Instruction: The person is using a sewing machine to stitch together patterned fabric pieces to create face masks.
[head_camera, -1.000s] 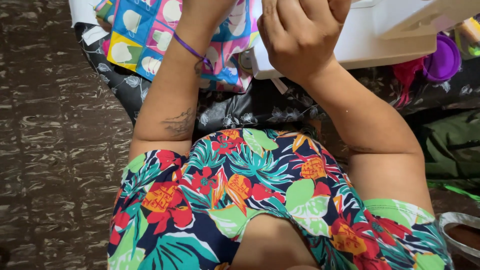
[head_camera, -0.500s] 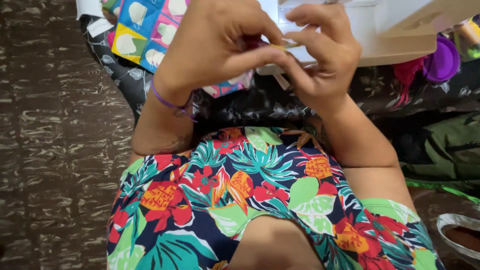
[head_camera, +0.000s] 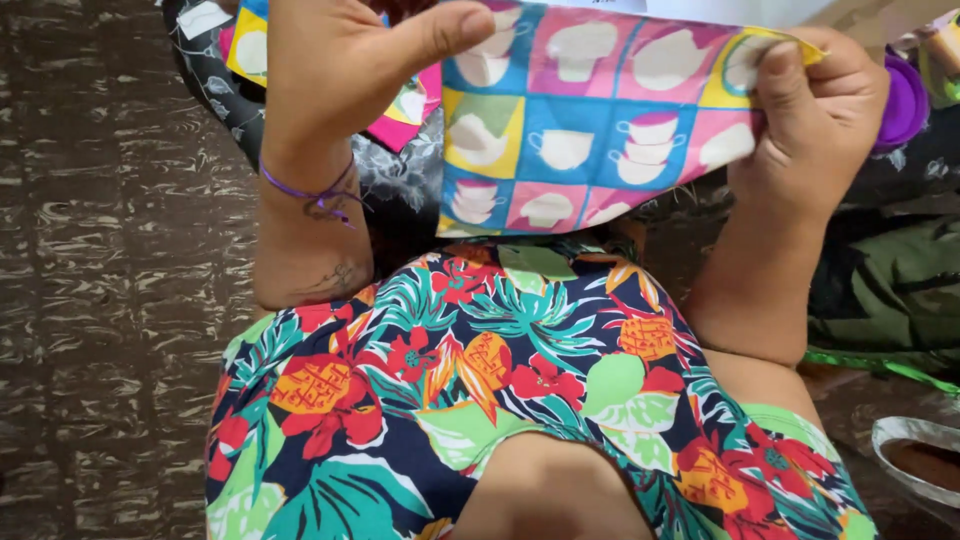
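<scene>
A colourful cloth (head_camera: 590, 130) printed with squares of white cups and teapots hangs spread between my two hands, above my lap. My left hand (head_camera: 345, 65) pinches its upper left edge between thumb and fingers; a purple thread is tied round that wrist. On the right, my right hand (head_camera: 820, 110) grips the cloth's upper right corner. Below the cloth are my knees in flowered tropical-print shorts (head_camera: 500, 400).
Dark patterned fabric (head_camera: 400, 180) lies behind the cloth. A purple round lid (head_camera: 905, 100) sits at the right edge, green cloth (head_camera: 890, 290) below it. A sandal (head_camera: 920, 460) lies at the lower right on the brown marbled floor (head_camera: 100, 300).
Both hands came together on something small in front of me, then drew the printed cloth toward the camera and spread it out between them.
</scene>
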